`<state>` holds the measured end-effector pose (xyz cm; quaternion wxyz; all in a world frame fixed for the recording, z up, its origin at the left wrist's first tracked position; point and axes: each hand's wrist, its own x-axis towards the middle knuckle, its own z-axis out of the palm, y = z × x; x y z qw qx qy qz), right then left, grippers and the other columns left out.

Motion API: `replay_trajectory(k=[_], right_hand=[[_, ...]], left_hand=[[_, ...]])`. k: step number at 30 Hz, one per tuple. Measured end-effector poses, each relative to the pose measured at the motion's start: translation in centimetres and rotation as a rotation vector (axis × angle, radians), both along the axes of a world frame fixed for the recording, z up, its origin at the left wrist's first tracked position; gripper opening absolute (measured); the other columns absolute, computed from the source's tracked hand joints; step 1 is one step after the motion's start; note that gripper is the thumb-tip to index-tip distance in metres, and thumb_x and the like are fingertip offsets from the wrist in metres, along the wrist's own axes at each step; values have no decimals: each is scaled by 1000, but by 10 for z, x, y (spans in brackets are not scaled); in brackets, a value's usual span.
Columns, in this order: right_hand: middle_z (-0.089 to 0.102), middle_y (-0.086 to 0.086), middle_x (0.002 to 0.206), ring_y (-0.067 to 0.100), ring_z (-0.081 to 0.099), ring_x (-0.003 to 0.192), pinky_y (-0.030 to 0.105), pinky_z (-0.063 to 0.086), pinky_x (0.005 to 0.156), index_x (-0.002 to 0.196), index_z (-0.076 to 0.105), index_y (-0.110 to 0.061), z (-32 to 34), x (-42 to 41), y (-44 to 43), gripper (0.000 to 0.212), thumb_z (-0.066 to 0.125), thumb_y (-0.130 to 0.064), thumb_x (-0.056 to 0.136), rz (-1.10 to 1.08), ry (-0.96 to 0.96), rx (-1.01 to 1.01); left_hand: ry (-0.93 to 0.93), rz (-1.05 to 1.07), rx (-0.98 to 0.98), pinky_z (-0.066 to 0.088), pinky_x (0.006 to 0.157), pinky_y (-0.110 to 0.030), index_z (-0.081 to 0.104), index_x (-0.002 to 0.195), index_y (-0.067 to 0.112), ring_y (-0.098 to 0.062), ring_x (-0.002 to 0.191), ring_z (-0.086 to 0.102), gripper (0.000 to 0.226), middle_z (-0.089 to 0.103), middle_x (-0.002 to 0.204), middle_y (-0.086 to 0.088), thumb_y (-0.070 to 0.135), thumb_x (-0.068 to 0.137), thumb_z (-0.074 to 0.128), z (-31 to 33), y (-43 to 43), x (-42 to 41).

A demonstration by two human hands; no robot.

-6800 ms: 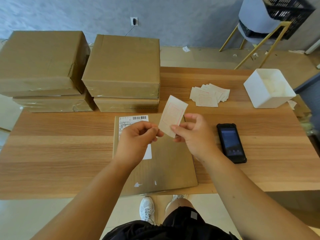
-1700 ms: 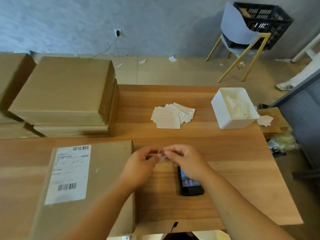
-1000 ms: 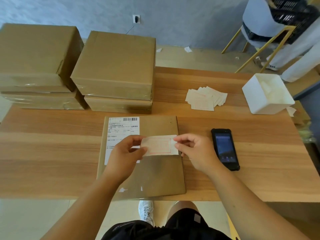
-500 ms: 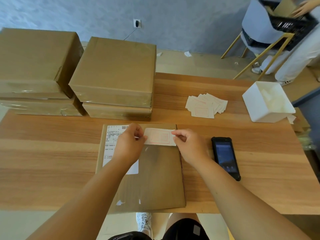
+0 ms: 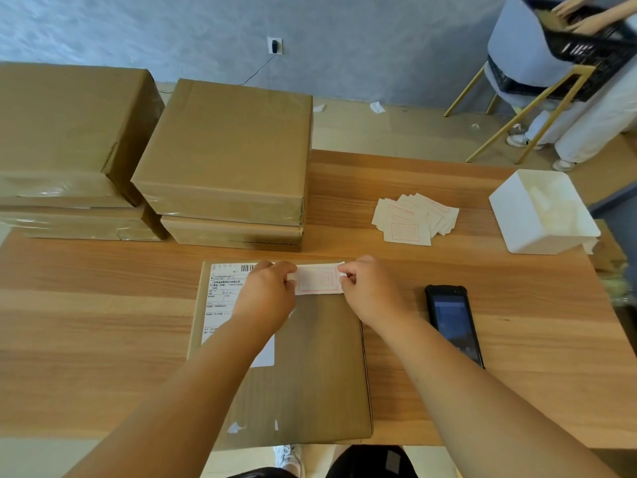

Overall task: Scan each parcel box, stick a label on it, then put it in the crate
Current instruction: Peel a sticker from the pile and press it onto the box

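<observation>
A flat brown parcel box (image 5: 310, 367) lies on the wooden table (image 5: 86, 322) in front of me, with a white shipping slip (image 5: 224, 288) on its left half. A small white label with a red frame (image 5: 317, 279) lies along the box's far edge. My left hand (image 5: 267, 294) pinches its left end and my right hand (image 5: 368, 288) pinches its right end. The black handheld scanner (image 5: 453, 322) rests screen-up on the table right of the box. The black crate (image 5: 586, 50) sits on a chair at the far right.
Two stacks of brown boxes (image 5: 227, 160) (image 5: 65, 146) fill the table's far left. Loose labels (image 5: 413, 217) lie in a pile at the back middle, a white bin (image 5: 517, 232) of backing scraps beside them. Another person (image 5: 593, 108) stands by the chair, hands in the crate.
Both hands have carried the label away from me and lowered it to the box's far edge. The other person has come to the crate.
</observation>
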<state>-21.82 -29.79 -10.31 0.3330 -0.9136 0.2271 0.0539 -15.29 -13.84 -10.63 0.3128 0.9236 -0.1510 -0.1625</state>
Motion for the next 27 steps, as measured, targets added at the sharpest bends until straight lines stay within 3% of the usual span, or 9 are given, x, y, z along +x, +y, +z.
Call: replay_trajectory(k=[5, 7, 10, 12, 18, 23, 25, 27], right_hand=[[45, 5, 125, 22, 53, 101, 23, 41, 82, 125, 62, -11, 1, 2, -2, 33, 52, -9, 94, 15, 76, -58], [45, 4, 120, 20, 51, 98, 23, 39, 78, 128, 60, -13, 0, 0, -1, 35, 52, -10, 94, 34, 82, -114], [41, -3, 106, 15, 46, 92, 24, 38, 72, 130, 57, -19, -2, -2, 2, 37, 55, -26, 94, 39, 14, -169], [37, -4, 108, 16, 43, 101, 25, 38, 79, 137, 50, -25, -5, -4, 7, 44, 55, -35, 94, 55, -27, -164], [23, 3, 150, 26, 19, 135, 40, 33, 104, 142, 32, -47, -23, -18, 8, 46, 38, -50, 97, 88, 72, -225], [21, 2, 155, 31, 20, 140, 47, 33, 108, 141, 25, -54, -23, -32, -1, 44, 30, -54, 97, 22, 145, -179], [30, 1, 151, 25, 32, 135, 44, 39, 103, 141, 31, -50, -21, -34, -4, 43, 32, -50, 98, -49, 116, -119], [46, 1, 139, 18, 48, 118, 36, 46, 90, 139, 42, -39, -18, -35, -8, 41, 38, -43, 99, -108, 76, -84]], left_hand=[[33, -83, 146, 49, 75, -28, 58, 122, 21, -23, 83, 55, 30, 46, 122, -9, 19, 94, 46, 4, -2, 1], [20, -117, 241, 50, 79, -33, 54, 127, 28, -26, 90, 59, 33, 39, 126, -7, 29, 94, 49, 5, 0, 1], [-22, -145, 352, 51, 74, -35, 47, 131, 36, -24, 91, 61, 39, 35, 125, -4, 43, 92, 47, 6, 5, 2], [-59, -147, 332, 51, 70, -34, 46, 131, 35, -23, 89, 60, 41, 37, 122, -4, 46, 92, 46, 4, 8, 1], [-160, -150, 283, 43, 60, -29, 49, 132, 33, -23, 86, 59, 43, 41, 116, -4, 46, 91, 48, -7, 15, -4], [-211, -118, 236, 43, 57, -31, 55, 128, 30, -26, 82, 56, 39, 44, 107, -6, 43, 90, 52, -11, 26, -6], [-205, -78, 208, 44, 57, -32, 56, 126, 29, -26, 82, 56, 37, 44, 106, -6, 40, 91, 52, -12, 32, -7], [-197, -40, 177, 48, 56, -32, 58, 124, 28, -24, 75, 56, 34, 46, 106, -4, 37, 92, 51, -11, 38, -6]])
